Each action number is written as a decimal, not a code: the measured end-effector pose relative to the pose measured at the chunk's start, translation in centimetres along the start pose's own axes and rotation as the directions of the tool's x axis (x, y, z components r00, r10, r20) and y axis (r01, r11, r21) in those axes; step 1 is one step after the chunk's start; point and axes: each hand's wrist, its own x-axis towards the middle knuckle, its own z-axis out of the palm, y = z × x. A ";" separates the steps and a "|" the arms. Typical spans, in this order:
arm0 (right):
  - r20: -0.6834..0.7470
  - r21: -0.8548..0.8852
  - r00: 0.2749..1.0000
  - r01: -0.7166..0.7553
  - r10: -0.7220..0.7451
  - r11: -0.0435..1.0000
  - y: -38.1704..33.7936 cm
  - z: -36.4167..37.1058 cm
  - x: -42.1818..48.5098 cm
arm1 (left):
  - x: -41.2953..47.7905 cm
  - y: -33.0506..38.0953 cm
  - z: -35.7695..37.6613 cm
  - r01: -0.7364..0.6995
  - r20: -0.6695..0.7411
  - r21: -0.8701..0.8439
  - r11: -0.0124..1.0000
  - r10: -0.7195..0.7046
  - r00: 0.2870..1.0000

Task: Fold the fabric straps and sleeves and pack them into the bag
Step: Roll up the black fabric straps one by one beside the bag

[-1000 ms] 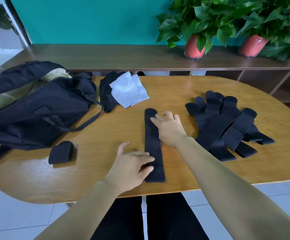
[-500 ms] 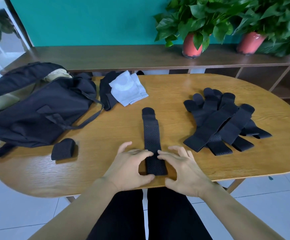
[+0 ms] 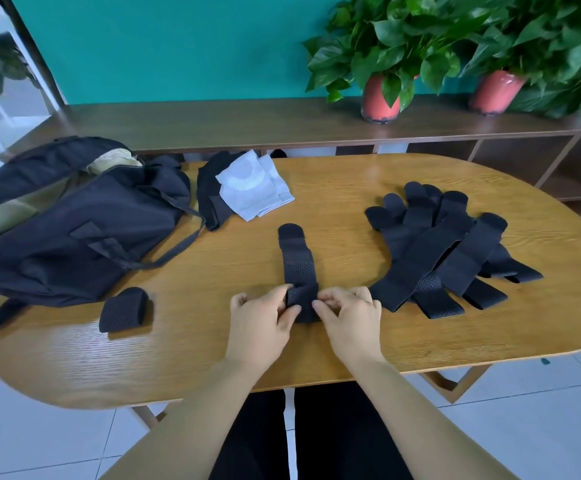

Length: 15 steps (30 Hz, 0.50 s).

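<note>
Centre frame: left hand [image 3: 259,318] and right hand [image 3: 349,318] are pinching the strap [image 3: 299,268] at its near end, starting a fold; rolling onward probably comes next.

On table [image 3: 351,209] centre: strap [image 3: 297,265] lying lengthwise, left hand [image 3: 261,320] and right hand [image 3: 351,320] at its near end. Left of strap: rolled strap [image 3: 124,310], bag [image 3: 74,230] farther left. Behind-left of strap: sleeves [image 3: 247,192], beside bag. Right of strap: strap pile [image 3: 434,251]. Far behind strap, off table: shelf [image 3: 247,123], potted plants [image 3: 380,98] on it.
</note>
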 end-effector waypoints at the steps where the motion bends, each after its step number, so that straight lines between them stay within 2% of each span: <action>1: -0.012 -0.008 1.000 -0.015 0.015 1.000 -0.1 0.3 0.0 | 0.0 0.2 0.2 0.003 -0.018 0.045 0.999 -0.002 1.000; 4: -0.053 -0.009 0.998 -0.045 0.044 0.999 -0.4 0.9 -0.1 | 0.4 0.7 0.4 0.034 -0.029 0.101 0.994 -0.032 0.999; 9: -0.079 0.007 0.993 -0.089 0.090 0.996 -0.7 1.2 -0.4 | 1.2 0.9 0.4 0.116 0.012 0.074 0.990 -0.117 0.993; 15: -0.112 0.008 0.991 -0.080 0.080 0.997 -0.9 1.5 -0.7 | 1.4 1.0 0.4 0.150 0.012 0.072 0.986 -0.151 0.988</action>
